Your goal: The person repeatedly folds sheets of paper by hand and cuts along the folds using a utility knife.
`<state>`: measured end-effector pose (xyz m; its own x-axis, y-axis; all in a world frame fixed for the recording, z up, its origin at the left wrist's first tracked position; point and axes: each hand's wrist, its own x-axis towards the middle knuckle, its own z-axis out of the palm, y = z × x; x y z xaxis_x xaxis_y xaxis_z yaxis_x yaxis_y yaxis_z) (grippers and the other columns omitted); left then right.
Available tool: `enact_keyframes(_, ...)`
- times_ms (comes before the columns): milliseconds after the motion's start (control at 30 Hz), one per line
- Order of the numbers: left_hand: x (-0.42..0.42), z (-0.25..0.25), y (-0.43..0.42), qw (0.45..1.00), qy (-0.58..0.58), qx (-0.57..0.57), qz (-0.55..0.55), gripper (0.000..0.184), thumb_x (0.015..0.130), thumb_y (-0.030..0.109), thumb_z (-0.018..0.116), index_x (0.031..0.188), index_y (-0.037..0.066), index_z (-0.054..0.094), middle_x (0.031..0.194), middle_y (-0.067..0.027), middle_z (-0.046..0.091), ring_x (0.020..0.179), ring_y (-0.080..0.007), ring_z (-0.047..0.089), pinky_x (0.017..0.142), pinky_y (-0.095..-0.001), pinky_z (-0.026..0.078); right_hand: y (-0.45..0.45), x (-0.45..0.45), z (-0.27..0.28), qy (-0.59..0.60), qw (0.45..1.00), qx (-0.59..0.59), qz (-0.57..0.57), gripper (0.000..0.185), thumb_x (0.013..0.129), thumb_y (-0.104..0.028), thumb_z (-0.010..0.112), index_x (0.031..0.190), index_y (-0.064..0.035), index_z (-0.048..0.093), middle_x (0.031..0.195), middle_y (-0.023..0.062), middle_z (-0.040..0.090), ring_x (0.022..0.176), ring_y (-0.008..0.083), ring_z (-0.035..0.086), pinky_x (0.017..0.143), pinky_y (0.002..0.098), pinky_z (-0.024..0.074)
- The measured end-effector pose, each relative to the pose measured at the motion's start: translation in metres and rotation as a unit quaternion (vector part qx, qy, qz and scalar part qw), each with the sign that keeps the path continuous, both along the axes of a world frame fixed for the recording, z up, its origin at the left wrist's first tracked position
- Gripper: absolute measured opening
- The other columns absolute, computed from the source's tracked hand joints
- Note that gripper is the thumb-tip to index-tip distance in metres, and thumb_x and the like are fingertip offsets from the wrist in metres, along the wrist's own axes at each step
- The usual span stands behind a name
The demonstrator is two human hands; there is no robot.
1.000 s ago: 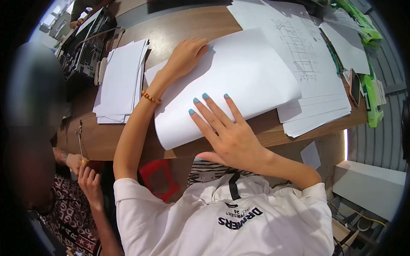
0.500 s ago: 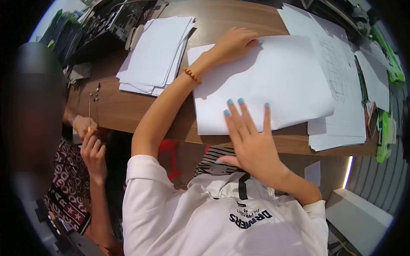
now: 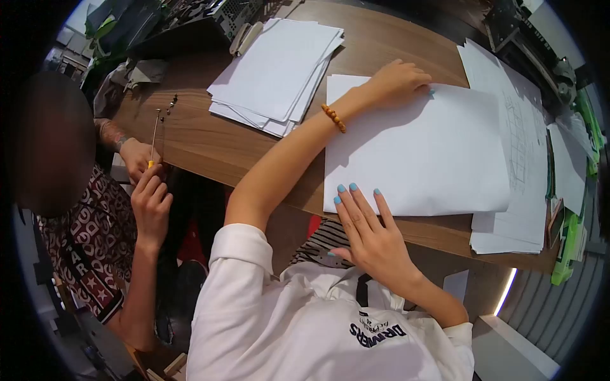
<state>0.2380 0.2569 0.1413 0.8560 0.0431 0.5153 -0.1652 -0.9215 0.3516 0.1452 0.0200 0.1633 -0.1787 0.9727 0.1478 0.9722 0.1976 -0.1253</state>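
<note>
The scene is seen by one camera, which is worn on the person's head and is directed forward and steeply down. The shirt (image 3: 305, 330) is taken in from above, very near, at the bottom. Farther up, the right hand (image 3: 375, 238) and the left hand (image 3: 399, 82) are seen from their backs. The table (image 3: 387, 38) is shown slantwise, its near edge being lowered toward the right. A co-worker (image 3: 95, 247) is included at the left, and the corners are rounded off in black.

My left hand (image 3: 399, 84): most nails hidden | co-worker's head (image 3: 56, 143): blurred | tiny dark pieces (image 3: 175, 100), brown wooden table (image 3: 210, 149): I can't identify them
</note>
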Motion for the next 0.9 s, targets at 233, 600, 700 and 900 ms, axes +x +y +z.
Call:
enact_keyframes(233, 0.005, 0.001, 0.005, 1.0, -0.008, 0.006, -0.009, 0.016, 0.086, 0.017, 0.051, 0.077, 0.005, 0.056, 0.078, -0.0107, 0.059, 0.086, -0.0275, 0.054, 0.08, -0.0399, 0.039, 0.005, -0.019, -0.001, 0.028, 0.999, 0.026, -0.037, 0.072, 0.071, -0.044, 0.067, 0.125, 0.0008, 0.051, 0.136, 0.0235, 0.04, 0.126, 0.0443, 0.036, 0.101, 0.0582, 0.0288)
enact_keyframes(600, 0.007, -0.005, 0.006, 0.999, -0.003, -0.022, -0.029, 0.017, 0.086, 0.017, 0.05, 0.079, 0.002, 0.057, 0.079, -0.0168, 0.059, 0.083, -0.0337, 0.054, 0.077, -0.0442, 0.041, -0.006, -0.03, 0.01, 0.319, 0.925, 0.028, 0.202, 0.065, 0.077, -0.035, 0.066, 0.127, 0.0016, 0.047, 0.129, 0.0187, 0.05, 0.117, 0.0327, 0.051, 0.102, 0.0474, 0.0351)
enact_keyframes(700, 0.01, -0.006, 0.007, 1.0, -0.009, -0.002, -0.026, 0.017, 0.087, 0.016, 0.05, 0.082, 0.001, 0.057, 0.082, -0.0166, 0.06, 0.084, -0.035, 0.054, 0.076, -0.0443, 0.042, -0.02, 0.005, 0.023, 0.117, 0.987, 0.058, -0.098, 0.078, 0.076, -0.047, 0.063, 0.129, 0.0059, 0.043, 0.136, 0.0195, 0.043, 0.126, 0.0339, 0.042, 0.103, 0.0508, 0.0306)
enact_keyframes(900, 0.009, -0.004, 0.006, 0.999, -0.018, -0.001, -0.029, 0.017, 0.084, 0.018, 0.052, 0.081, 0.003, 0.06, 0.083, -0.0153, 0.063, 0.086, -0.0336, 0.057, 0.081, -0.0422, 0.042, -0.031, 0.039, 0.037, 0.093, 0.987, 0.008, -0.128, 0.09, 0.074, -0.056, 0.06, 0.134, 0.0068, 0.035, 0.142, 0.0213, 0.034, 0.133, 0.0337, 0.032, 0.107, 0.0508, 0.0237)
